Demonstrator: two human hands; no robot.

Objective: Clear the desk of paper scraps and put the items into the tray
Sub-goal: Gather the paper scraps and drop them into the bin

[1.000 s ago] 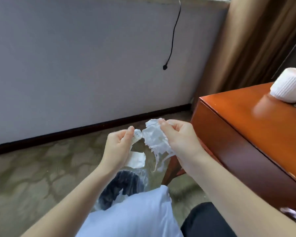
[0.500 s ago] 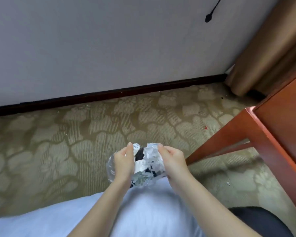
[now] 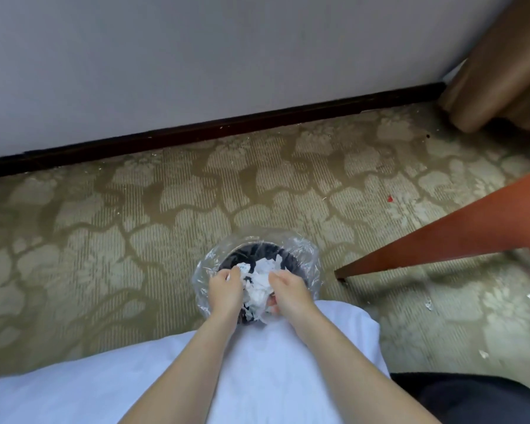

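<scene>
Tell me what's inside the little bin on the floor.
The bin, lined with a clear plastic bag, holds crumpled white paper scraps. The left hand and right hand cover its near half; anything deeper is hidden.

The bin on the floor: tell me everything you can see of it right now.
The bin is small, round and dark, lined with a clear plastic bag whose crinkled edge folds out over the rim. It stands upright on the patterned carpet, beside the desk leg but apart from it. Crumpled white paper scraps fill its mouth. The left hand and right hand are over the opening on the scraps. Its lower body is hidden.
</scene>
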